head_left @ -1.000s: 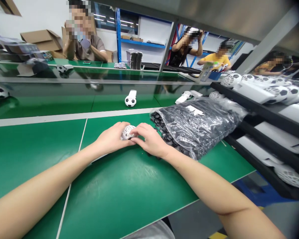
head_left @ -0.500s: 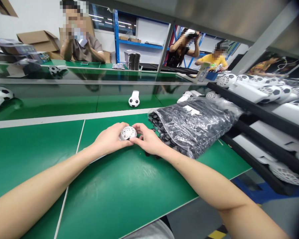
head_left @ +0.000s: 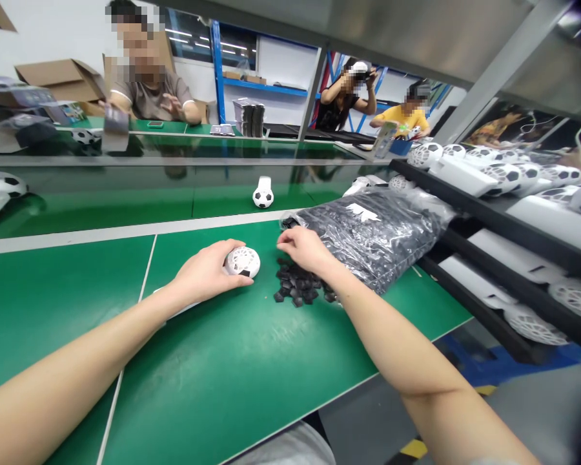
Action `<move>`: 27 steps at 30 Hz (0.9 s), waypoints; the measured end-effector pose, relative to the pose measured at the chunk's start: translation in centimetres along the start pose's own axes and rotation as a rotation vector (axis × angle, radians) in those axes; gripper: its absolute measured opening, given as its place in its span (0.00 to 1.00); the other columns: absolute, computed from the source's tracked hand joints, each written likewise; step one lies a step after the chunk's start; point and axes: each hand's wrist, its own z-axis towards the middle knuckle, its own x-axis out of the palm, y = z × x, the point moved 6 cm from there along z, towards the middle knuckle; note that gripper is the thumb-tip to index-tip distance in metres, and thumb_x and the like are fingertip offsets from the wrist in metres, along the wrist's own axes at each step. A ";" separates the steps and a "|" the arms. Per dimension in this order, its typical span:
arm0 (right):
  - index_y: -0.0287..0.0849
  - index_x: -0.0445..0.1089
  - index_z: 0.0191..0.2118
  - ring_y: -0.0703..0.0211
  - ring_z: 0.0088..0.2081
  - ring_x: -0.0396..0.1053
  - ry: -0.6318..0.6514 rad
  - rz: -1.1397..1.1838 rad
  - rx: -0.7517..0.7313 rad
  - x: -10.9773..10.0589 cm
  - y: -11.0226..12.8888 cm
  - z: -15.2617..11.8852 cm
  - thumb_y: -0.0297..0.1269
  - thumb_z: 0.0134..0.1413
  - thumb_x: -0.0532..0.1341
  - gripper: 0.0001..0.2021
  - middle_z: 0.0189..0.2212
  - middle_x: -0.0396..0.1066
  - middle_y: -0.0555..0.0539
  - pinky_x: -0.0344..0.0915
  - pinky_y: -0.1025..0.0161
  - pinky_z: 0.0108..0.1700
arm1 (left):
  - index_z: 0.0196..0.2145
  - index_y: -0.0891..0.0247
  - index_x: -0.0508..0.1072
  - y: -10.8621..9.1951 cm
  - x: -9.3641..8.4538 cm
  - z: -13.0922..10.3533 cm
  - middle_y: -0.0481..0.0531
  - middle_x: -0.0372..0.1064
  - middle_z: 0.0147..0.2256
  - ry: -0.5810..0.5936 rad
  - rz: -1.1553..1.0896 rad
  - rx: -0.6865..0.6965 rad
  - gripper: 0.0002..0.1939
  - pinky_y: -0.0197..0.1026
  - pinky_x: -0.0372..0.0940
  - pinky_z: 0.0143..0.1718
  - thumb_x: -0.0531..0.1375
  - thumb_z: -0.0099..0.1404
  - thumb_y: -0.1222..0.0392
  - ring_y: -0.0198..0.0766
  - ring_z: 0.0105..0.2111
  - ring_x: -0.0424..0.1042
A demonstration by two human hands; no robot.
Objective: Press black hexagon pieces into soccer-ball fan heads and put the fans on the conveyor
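Note:
My left hand (head_left: 210, 268) is closed around a white football-shaped device (head_left: 243, 259) with a lattice dome. One black patch shows at its lower edge, and a white part sticks out beneath my wrist. To the right, my right hand (head_left: 303, 248) hovers over a pile of small black pentagon pieces (head_left: 297, 284) by the mouth of a clear plastic bag (head_left: 392, 236). The bag is full of the same black pieces. Its thumb and fingers are pinched together; whatever they hold, if anything, is hidden.
Beyond the white line, a finished-looking white football device (head_left: 263, 194) stands on the green belt, with another (head_left: 0, 190) at far left. Black trays (head_left: 494, 194) of white devices rise on the right. Several people sit or stand across the line.
My right hand has left the football-shaped device and moved right to the black pieces. The left hand keeps hold of the device, shifted slightly left. A person opposite has lowered a hand.

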 end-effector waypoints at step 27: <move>0.41 0.68 0.37 0.64 0.39 0.64 0.005 0.267 -0.562 -0.1 5.8 -2.6 0.28 0.56 0.53 0.08 0.34 0.68 0.48 0.62 0.64 0.43 | 0.57 0.52 0.55 1.3 -0.1 0.6 0.50 0.64 0.50 0.044 0.271 0.221 0.33 0.50 0.51 0.52 0.47 0.53 0.71 0.44 0.49 0.62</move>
